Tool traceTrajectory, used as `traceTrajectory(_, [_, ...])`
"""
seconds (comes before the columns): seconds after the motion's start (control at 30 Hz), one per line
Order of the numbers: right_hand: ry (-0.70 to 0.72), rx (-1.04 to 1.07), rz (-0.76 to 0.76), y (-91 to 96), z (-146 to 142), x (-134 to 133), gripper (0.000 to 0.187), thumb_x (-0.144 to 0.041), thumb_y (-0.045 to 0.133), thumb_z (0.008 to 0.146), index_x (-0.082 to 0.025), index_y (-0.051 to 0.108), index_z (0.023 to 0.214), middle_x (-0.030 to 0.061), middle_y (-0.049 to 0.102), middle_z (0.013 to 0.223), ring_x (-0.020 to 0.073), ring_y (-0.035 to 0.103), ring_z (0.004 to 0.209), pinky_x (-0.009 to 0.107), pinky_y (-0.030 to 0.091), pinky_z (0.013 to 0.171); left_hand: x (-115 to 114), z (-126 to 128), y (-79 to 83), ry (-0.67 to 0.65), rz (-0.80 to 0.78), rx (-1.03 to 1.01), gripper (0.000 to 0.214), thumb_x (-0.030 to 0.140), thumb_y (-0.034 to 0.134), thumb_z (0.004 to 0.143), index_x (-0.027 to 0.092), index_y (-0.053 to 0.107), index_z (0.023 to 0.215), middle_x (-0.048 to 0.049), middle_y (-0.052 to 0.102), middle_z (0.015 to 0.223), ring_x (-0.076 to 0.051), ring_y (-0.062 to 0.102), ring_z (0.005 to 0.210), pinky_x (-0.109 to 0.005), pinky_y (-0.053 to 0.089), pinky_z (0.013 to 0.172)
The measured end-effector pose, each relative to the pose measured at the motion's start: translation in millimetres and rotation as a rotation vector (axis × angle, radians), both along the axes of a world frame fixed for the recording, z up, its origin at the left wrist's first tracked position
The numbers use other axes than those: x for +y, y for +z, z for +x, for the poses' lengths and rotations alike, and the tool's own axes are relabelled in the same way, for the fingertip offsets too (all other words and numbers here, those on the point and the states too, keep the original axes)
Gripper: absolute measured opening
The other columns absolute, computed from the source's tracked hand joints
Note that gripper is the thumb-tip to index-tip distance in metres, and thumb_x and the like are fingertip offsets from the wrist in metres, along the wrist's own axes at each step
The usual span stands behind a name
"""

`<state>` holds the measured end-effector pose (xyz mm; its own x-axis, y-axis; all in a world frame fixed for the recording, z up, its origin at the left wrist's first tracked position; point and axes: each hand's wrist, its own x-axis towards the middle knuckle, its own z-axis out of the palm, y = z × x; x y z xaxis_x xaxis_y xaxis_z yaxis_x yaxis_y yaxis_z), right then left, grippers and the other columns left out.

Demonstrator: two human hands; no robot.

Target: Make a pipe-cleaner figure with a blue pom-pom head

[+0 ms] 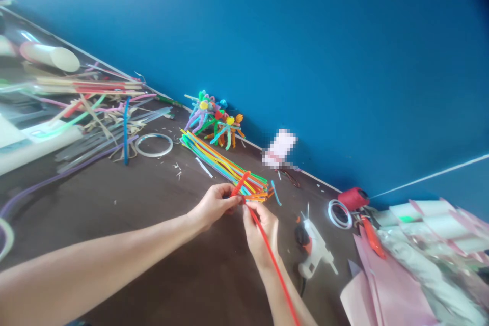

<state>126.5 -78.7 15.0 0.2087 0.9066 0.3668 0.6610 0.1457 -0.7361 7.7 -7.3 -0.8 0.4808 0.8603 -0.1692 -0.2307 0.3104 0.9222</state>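
My left hand [218, 205] pinches a red pipe cleaner [241, 182] whose short, thicker end sticks up past the fingertips. Close beside it, my right hand [261, 228] grips the same pipe cleaner, and its long tail runs down over the right wrist toward the bottom edge. Just beyond the fingers lies a bundle of straight pipe cleaners [223, 160] in yellow, green, orange and blue. Behind the bundle, against the wall, sits a cluster of small figures [217, 118] made of bent, coloured pipe cleaners.
A white glue gun [315, 249] lies right of my hands. Pink paper sheets [389, 285] and wrapped rolls [431, 224] crowd the right side. At left are a ribbon ring [154, 145], loose strips and sticks [91, 86]. A blue wall [305, 51] bounds the dark table [153, 285].
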Motion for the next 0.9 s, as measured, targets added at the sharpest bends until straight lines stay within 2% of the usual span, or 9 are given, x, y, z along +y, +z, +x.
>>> traceTrajectory(0.17, [-0.022,-0.020,0.021,0.7,3,-1,0.014,-0.023,0.048,0.080,-0.017,0.061,0.079,0.0030,0.065,0.071,0.0146,0.060,0.063,0.023,0.047,0.062,2,-3,3.2,-0.124,-0.144,-0.037,0.027,0.031,0.067,0.061,0.009,0.060,0.075,-0.0029,0.059,0.066,-0.007,0.050,0.054,-0.021,0.042,0.053])
traceTrajectory(0.37, [0.032,-0.109,-0.009,0.8,2,-2,0.014,-0.021,0.047,0.081,-0.018,0.060,0.081,0.0025,0.064,0.072,0.0136,0.060,0.064,0.021,0.045,0.062,3,-3,0.9,-0.117,-0.106,-0.008,0.025,0.030,0.067,0.059,0.010,0.060,0.072,-0.0009,0.057,0.063,-0.007,0.047,0.051,-0.021,0.041,0.051])
traceTrajectory(0.47, [0.066,-0.262,0.049,0.4,2,-3,0.015,-0.019,0.046,0.081,-0.018,0.060,0.083,0.0036,0.065,0.074,0.0140,0.061,0.065,0.022,0.044,0.063,4,-3,-0.1,-0.078,0.078,0.158,0.023,0.031,0.062,0.062,0.010,0.060,0.072,0.0016,0.054,0.056,-0.007,0.045,0.048,-0.021,0.038,0.050])
traceTrajectory(0.6, [0.091,-0.533,0.132,2.2,3,-4,0.017,-0.018,0.044,0.083,-0.017,0.060,0.081,0.0034,0.063,0.066,0.0130,0.060,0.059,0.022,0.043,0.060,5,-5,0.3,-0.036,0.490,0.468,0.020,0.030,0.055,0.067,0.011,0.061,0.064,0.0014,0.054,0.053,-0.010,0.046,0.051,-0.020,0.034,0.049])
traceTrajectory(0.73, [0.073,-0.745,0.182,14.5,4,-6,0.019,-0.018,0.044,0.084,-0.018,0.061,0.076,0.0031,0.057,0.060,0.0138,0.055,0.057,0.024,0.041,0.057,5,-9,2.9,-0.049,0.779,0.601,0.016,0.022,0.050,0.070,0.013,0.061,0.063,-0.0004,0.058,0.058,-0.011,0.048,0.054,-0.020,0.033,0.053])
traceTrajectory(0.83, [0.052,-0.752,0.176,24.3,5,-6,0.016,-0.020,0.048,0.082,-0.019,0.062,0.076,0.0064,0.058,0.070,0.0181,0.055,0.071,0.029,0.042,0.064,5,-12,6.1,-0.093,0.897,0.639,0.013,0.020,0.051,0.070,0.015,0.061,0.065,-0.0017,0.058,0.060,-0.011,0.049,0.055,-0.020,0.033,0.053])
traceTrajectory(0.9, [0.091,-0.614,0.151,24.9,8,-4,0.015,-0.020,0.048,0.081,-0.019,0.063,0.080,0.0074,0.059,0.078,0.0188,0.054,0.077,0.032,0.043,0.071,7,-14,7.8,-0.123,0.940,0.618,0.013,0.019,0.051,0.071,0.015,0.062,0.067,-0.0026,0.059,0.062,-0.012,0.051,0.057,-0.020,0.034,0.054])
